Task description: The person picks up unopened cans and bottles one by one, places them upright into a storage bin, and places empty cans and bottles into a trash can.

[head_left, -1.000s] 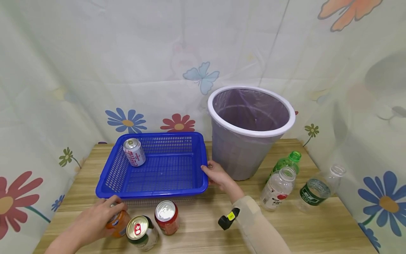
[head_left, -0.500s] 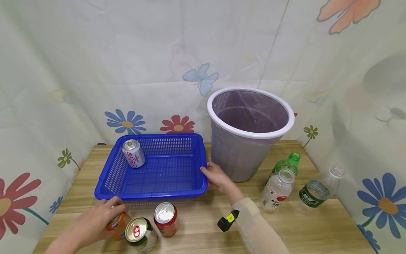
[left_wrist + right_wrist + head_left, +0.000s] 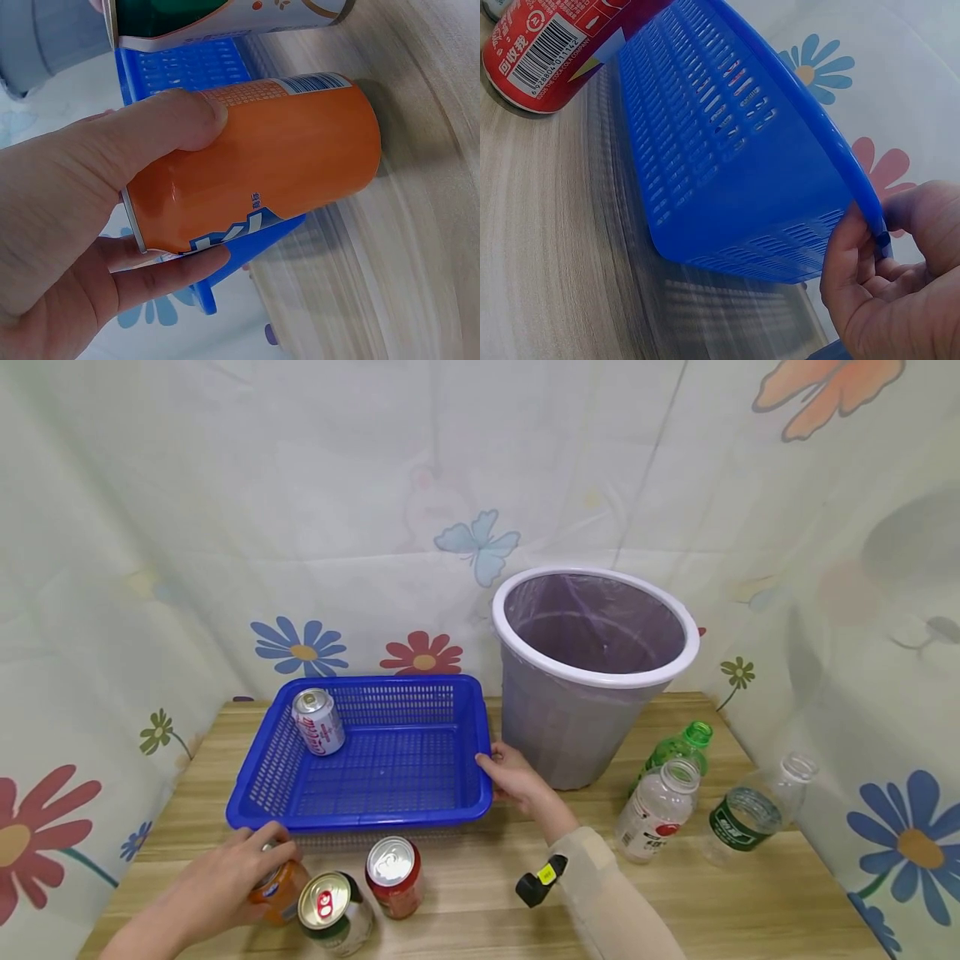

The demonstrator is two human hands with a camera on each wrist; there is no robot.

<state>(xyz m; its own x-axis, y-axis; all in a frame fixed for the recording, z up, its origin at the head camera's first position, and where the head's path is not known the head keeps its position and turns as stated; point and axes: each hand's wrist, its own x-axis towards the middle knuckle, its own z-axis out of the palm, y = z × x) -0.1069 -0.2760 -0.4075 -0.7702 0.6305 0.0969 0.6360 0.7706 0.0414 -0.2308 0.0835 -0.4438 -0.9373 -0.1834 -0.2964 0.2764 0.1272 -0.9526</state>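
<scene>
An orange soda can [image 3: 270, 150] stands on the table, gripped by my left hand [image 3: 225, 881] with the thumb on one side and fingers on the other. My right hand [image 3: 519, 777] pinches the right rim of a blue plastic basket [image 3: 378, 818]; the right wrist view shows thumb and fingers curled round that rim. Inside the basket, toward its back left, a white can [image 3: 318, 727] leans against the wall. Beside the orange can are a green-and-white can [image 3: 335, 912] with a gold top and a red can [image 3: 394, 877], both upright in front of the basket.
A grey bin [image 3: 570, 718] with a white rim and a plastic liner stands right of the basket. Further right are a green bottle [image 3: 678, 747], a clear bottle with a red dot [image 3: 651, 818] and a clear green-labelled bottle [image 3: 750, 818]. A flowered curtain [image 3: 375, 527] hangs behind.
</scene>
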